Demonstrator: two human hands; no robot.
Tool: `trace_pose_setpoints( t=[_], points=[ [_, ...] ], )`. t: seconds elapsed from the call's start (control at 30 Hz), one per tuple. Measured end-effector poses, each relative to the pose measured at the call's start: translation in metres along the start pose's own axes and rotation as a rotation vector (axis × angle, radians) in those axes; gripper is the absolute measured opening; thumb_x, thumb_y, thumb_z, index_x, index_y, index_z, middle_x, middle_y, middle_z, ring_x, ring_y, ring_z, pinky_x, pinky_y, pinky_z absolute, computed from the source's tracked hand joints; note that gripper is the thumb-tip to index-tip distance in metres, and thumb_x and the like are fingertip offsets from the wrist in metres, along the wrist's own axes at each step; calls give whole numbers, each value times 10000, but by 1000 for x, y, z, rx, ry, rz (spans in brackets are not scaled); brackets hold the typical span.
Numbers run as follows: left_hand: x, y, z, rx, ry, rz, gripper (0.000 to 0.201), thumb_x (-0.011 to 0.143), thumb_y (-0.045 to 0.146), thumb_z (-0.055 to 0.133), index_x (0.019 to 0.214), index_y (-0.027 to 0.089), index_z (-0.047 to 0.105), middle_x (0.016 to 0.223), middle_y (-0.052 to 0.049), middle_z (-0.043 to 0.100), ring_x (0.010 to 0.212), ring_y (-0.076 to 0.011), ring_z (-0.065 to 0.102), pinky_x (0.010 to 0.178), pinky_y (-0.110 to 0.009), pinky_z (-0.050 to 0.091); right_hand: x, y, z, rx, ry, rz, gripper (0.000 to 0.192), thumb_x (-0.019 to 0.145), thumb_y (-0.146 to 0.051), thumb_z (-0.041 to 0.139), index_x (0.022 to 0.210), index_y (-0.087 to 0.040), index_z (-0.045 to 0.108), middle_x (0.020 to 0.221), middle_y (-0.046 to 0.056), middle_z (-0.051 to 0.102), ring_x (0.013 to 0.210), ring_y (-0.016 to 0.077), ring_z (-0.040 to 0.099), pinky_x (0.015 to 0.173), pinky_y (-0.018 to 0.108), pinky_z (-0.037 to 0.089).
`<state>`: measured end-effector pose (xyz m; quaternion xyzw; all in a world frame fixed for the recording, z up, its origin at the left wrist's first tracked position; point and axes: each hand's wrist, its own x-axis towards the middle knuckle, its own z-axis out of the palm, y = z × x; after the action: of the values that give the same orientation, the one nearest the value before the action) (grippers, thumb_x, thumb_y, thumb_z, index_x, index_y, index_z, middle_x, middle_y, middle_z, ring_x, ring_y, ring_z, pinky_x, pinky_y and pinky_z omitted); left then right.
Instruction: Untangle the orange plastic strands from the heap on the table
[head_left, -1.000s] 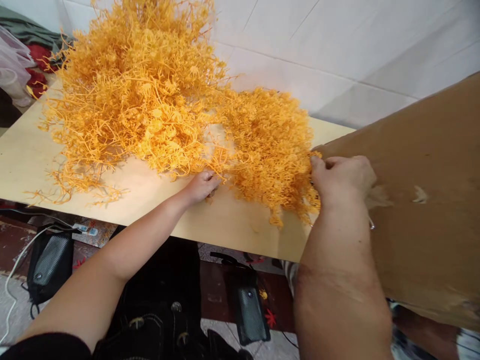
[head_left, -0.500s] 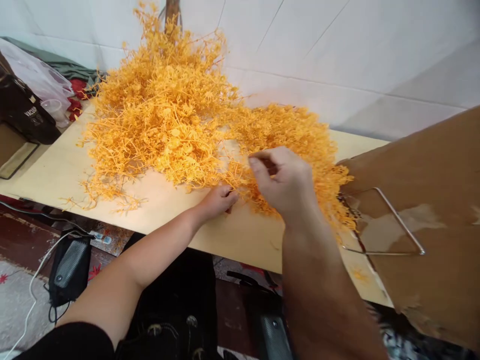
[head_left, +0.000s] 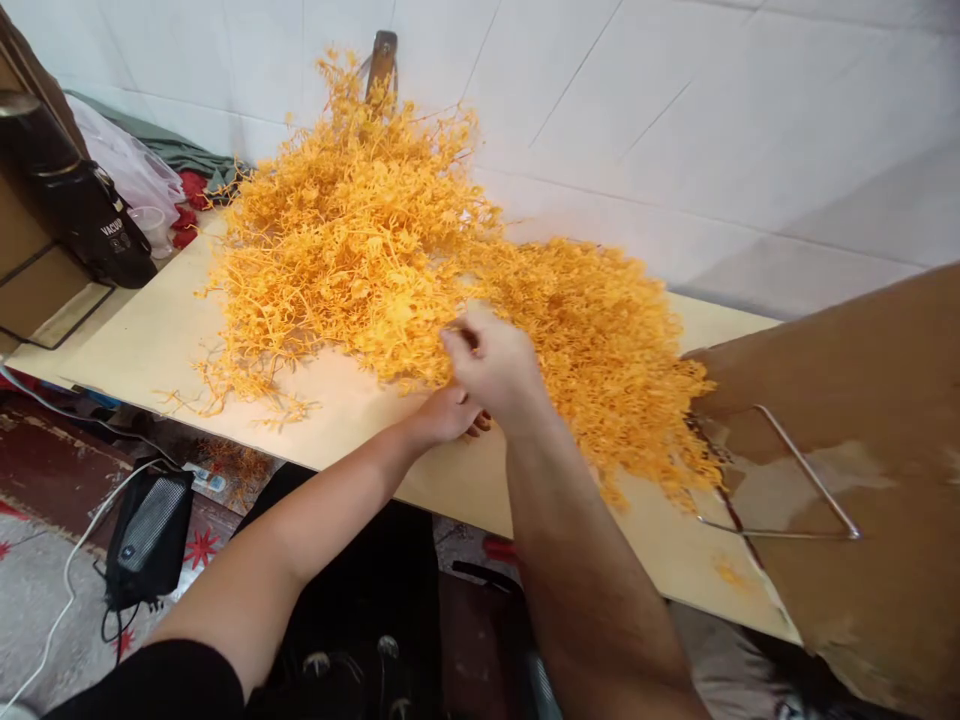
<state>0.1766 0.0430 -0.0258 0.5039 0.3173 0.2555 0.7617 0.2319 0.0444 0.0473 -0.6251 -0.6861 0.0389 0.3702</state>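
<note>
A big heap of orange plastic sprigs [head_left: 360,240] covers the pale wooden tabletop [head_left: 135,350], with a second, lower mound [head_left: 607,340] to its right. My left hand [head_left: 446,415] rests at the near edge of the heap, fingers curled on some sprigs, partly hidden by my right hand. My right hand [head_left: 495,365] is just above it, fingers pinched on orange sprigs between the two mounds.
A brown cardboard box [head_left: 862,400] with a wire handle [head_left: 795,480] stands at the right table end. A black bottle [head_left: 82,210] and a plastic bag [head_left: 127,165] sit far left. Under the table lie a black pedal [head_left: 146,535] and a white cable [head_left: 52,610].
My right hand left the cardboard box edge and moved left across the orange mound to meet my left hand. The view shifted up and left.
</note>
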Motion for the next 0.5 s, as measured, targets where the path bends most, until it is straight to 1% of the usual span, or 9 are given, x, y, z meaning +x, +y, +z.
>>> trace_pose_setpoints(
  t=[0.07, 0.13, 0.23, 0.3, 0.37, 0.43, 0.5],
  points=[
    [-2, 0, -1, 132, 12, 10, 214, 851, 266, 389, 687, 149, 463, 602, 18, 504, 507, -65, 490, 512, -195, 392, -3, 8, -12, 172, 116, 103, 113, 756, -274, 511, 710, -184, 562, 540, -13, 465, 494, 112, 405, 490, 269, 351],
    [-5, -2, -3, 228, 25, 65, 259, 848, 323, 381, 676, 151, 468, 643, 7, 523, 541, -68, 500, 527, -191, 392, -7, 13, -21, 308, 203, 168, 129, 750, -298, 521, 745, -183, 579, 546, -18, 476, 482, 107, 405, 474, 265, 362],
    [-15, -8, -8, 337, 101, 203, 231, 820, 315, 433, 663, 154, 487, 628, 18, 509, 566, -68, 471, 548, -178, 369, -15, 15, -25, 349, 261, 165, 130, 740, -289, 534, 770, -178, 594, 624, 2, 534, 546, 117, 457, 525, 274, 392],
    [-24, -11, -10, 332, 187, 272, 152, 794, 261, 478, 691, 154, 508, 634, 22, 510, 594, -69, 466, 580, -174, 368, -21, 16, -23, 321, 256, 140, 130, 747, -273, 522, 790, -176, 597, 679, 16, 553, 599, 125, 484, 565, 277, 402],
    [-35, -10, -13, 206, 278, 274, 53, 762, 200, 519, 745, 150, 521, 701, 14, 543, 636, -66, 487, 622, -173, 381, -26, 17, -20, 298, 243, 127, 131, 761, -259, 498, 803, -176, 590, 718, 27, 558, 643, 135, 502, 602, 286, 408],
    [-45, -4, -17, -12, 343, 216, 56, 733, 165, 550, 775, 143, 522, 775, -2, 573, 685, -68, 522, 669, -182, 400, -32, 18, -16, 291, 228, 120, 122, 777, -248, 473, 807, -180, 570, 743, 33, 559, 689, 147, 515, 646, 299, 410],
    [-51, 7, -23, -272, 344, 135, 83, 732, 188, 552, 794, 139, 527, 818, -21, 593, 729, -89, 562, 717, -219, 428, -40, 18, -11, 300, 187, 107, 107, 797, -243, 447, 795, -189, 539, 737, 27, 551, 703, 150, 512, 665, 303, 406]
  ],
)
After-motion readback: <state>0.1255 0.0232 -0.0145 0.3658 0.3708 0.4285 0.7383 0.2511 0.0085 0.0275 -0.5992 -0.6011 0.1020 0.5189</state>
